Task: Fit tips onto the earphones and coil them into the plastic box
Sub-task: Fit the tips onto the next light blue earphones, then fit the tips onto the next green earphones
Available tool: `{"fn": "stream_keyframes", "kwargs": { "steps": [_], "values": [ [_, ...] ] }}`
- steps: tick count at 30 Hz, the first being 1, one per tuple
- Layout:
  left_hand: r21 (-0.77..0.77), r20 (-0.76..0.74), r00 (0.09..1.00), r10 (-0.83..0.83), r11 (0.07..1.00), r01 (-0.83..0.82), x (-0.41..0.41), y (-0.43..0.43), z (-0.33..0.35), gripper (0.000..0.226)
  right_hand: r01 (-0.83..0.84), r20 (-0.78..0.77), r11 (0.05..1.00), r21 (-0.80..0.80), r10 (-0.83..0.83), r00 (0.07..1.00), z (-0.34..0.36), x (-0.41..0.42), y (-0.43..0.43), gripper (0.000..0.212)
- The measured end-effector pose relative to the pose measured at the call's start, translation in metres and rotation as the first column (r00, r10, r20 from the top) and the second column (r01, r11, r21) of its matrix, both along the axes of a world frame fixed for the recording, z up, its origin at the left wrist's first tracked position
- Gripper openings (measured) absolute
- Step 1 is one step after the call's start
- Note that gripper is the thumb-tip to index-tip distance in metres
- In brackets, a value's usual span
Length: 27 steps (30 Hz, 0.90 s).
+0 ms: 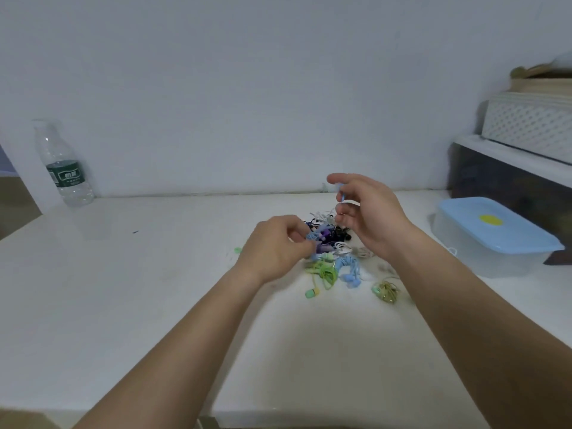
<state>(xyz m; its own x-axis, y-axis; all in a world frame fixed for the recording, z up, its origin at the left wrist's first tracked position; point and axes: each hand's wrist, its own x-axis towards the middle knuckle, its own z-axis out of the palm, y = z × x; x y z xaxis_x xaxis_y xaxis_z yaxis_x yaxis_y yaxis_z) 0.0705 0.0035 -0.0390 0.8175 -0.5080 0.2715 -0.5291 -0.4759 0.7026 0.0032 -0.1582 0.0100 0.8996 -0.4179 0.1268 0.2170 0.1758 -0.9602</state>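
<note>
Right now my right hand (368, 212) is raised above the pile of earphones (328, 267), its grip curled round a short length of blue cable (341, 195) that shows between thumb and fingers. Whether a bud sits inside that grip I cannot tell; the picture is too soft. My left hand (275, 246) is low at the near edge of the pile, thumb and fingertips pinching a blue loop that I take to be the same set.

I judge the step to be freeing one set from the tangle before any tips go on. To do it well I should hold the low pinch firm as an anchor and draw upward gently with the right, feeding cable through rather than yanking, or the purple and white sets lying against it will lift too. Once it hangs free, I want a bud end between my fingertips, nozzle outward.

A small green bit (237, 250) on the worktop (154, 274) beside my left hand may be a loose tip. The plastic box (483, 258) sits well to my right, its blue lid (507, 233) on, so it needs opening before coiling.
</note>
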Motion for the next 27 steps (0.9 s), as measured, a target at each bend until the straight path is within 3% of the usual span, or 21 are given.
{"fn": "stream_keyframes", "kwargs": {
  "steps": [5, 7, 10, 12, 14, 16, 20, 23, 25, 27],
  "values": [
    [-0.232, -0.087, 0.995, 0.047, 0.971, -0.066, 0.008, -0.009, 0.010, 0.013, 0.022, -0.024, 1.000, 0.003, -0.022, 0.999, -0.001, 0.003, -0.018, 0.015],
    [-0.227, -0.122, 0.991, 0.052, 0.971, -0.079, 0.010, -0.016, 0.009, 0.015, 0.029, -0.070, 0.991, -0.129, -0.039, 0.997, -0.006, 0.003, -0.027, 0.014],
    [-0.094, -0.141, 0.989, 0.053, 0.993, -0.066, 0.012, -0.028, 0.004, 0.016, 0.032, -0.169, 0.911, -0.410, -0.110, 0.980, -0.017, 0.004, -0.039, 0.017],
    [0.099, -0.092, 0.994, 0.063, 0.994, -0.053, 0.011, -0.035, -0.001, 0.016, 0.001, -0.223, 0.821, -0.571, -0.156, 0.962, -0.026, 0.007, -0.045, 0.019],
    [0.264, -0.012, 0.996, 0.089, 0.961, -0.083, 0.010, -0.039, -0.004, 0.016, -0.044, -0.261, 0.674, -0.738, -0.225, 0.939, -0.035, 0.011, -0.049, 0.021],
    [0.320, 0.052, 0.992, 0.117, 0.939, -0.127, 0.008, -0.041, -0.005, 0.013, -0.127, -0.302, 0.521, -0.844, -0.266, 0.916, -0.042, 0.013, -0.052, 0.026],
    [0.265, 0.199, 0.973, 0.115, 0.950, -0.166, 0.004, -0.041, -0.004, 0.023, -0.152, -0.306, 0.441, -0.885, -0.304, 0.902, -0.045, 0.004, -0.065, 0.022],
    [0.183, 0.189, 0.981, -0.040, 0.983, 0.005, -0.005, -0.042, 0.003, 0.011, -0.135, -0.294, 0.461, -0.877, -0.293, 0.910, -0.035, -0.014, -0.080, 0.010],
    [0.238, 0.132, 0.975, -0.180, 0.961, 0.145, -0.019, -0.048, 0.004, 0.008, -0.229, -0.357, 0.445, -0.866, -0.229, 0.906, -0.029, -0.033, -0.090, 0.017],
    [0.384, 0.139, 0.960, -0.241, 0.907, 0.172, -0.033, -0.056, -0.002, 0.021, -0.376, -0.474, 0.418, -0.827, -0.160, 0.866, -0.027, -0.051, -0.096, 0.017]
  ]
}}
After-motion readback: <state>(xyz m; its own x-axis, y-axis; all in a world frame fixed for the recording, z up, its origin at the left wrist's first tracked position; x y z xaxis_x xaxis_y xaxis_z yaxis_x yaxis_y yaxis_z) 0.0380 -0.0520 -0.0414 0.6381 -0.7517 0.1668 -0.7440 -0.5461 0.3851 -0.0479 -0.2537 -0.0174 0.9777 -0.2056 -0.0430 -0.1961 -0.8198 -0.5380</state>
